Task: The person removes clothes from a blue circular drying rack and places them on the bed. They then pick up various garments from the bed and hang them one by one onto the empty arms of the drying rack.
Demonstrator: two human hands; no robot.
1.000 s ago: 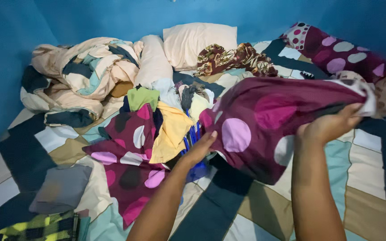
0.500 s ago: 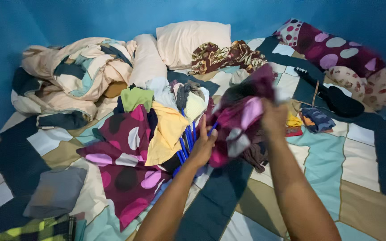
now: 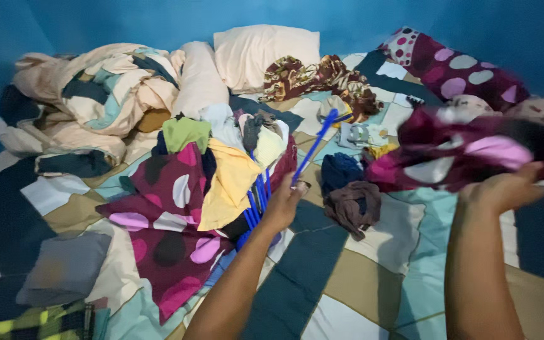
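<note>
Two hands: right hand [image 3: 502,189] grips dotted cloth [image 3: 467,151] (left hand [image 3: 283,204], blue hanger [image 3: 315,145]).

The maroon cloth [image 3: 467,154] with pink and white dots was bunched, held off the bed at the right, blurred. The blue plastic hanger [image 3: 315,146] was a thin rod, tilted upward to the right above the clothes pile.

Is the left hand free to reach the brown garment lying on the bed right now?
Probably not straight away: the left hand is pinching a blue hanger. The brown garment lies close beside it on the bedsheet, uncovered, so only the occupied grip stands in the way.
</note>
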